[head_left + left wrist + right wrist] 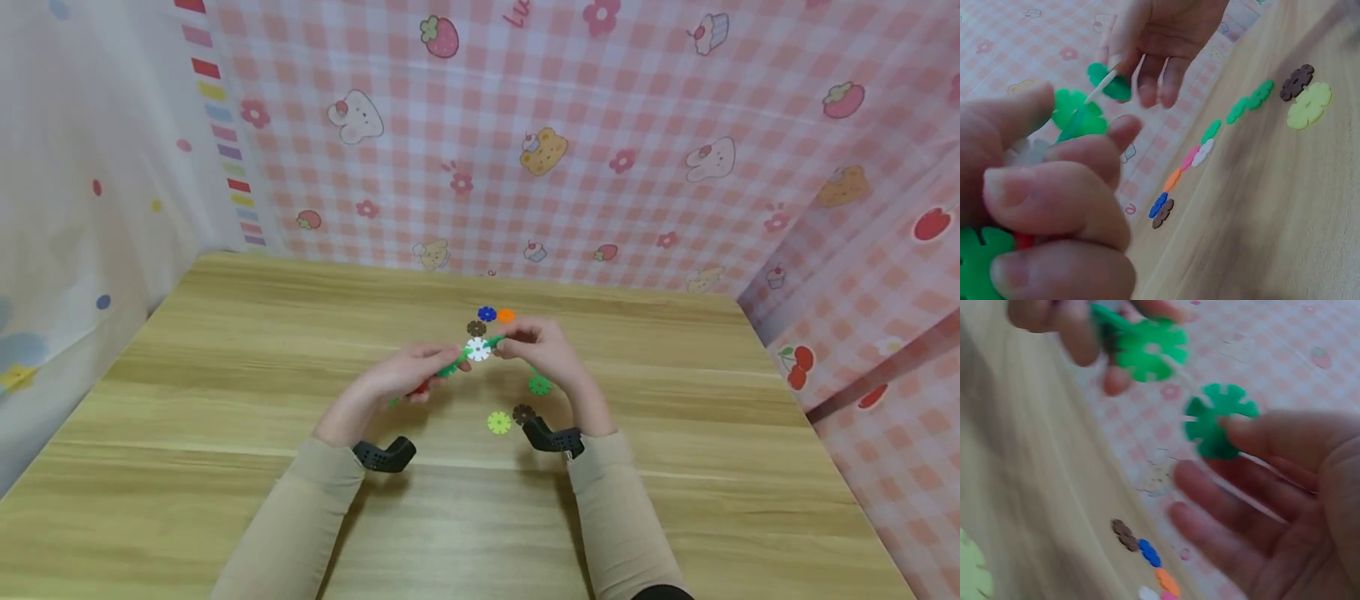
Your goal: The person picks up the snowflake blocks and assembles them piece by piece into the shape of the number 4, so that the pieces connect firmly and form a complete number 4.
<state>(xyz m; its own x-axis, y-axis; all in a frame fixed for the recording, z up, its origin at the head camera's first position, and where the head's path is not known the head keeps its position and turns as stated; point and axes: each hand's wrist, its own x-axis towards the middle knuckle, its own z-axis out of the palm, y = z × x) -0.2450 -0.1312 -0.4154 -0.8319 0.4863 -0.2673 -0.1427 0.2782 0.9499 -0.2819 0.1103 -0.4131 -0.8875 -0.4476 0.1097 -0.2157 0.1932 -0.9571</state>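
Observation:
My left hand (405, 371) grips a chain of notched plastic discs, with a green disc (982, 262) showing below its fingers and a bit of red between them. From the chain's upper end juts a bright green disc (1152, 350), joined to a white disc (477, 349) that is seen edge-on in both wrist views. Between thumb and fingers, my right hand (543, 346) pinches a darker green disc (1213, 428), which meets the white disc's edge. How deep the slots sit in each other I cannot tell. The chain's middle is hidden by my left fingers.
Loose discs lie on the wooden table (675, 433): blue (487, 314), orange (506, 316) and brown (476, 328) farther back, pink (1190, 157) and white beside them, green (539, 385) to the right, dark brown (523, 413) and yellow-green (498, 422) nearer. A checked cloth (480, 142) hangs behind.

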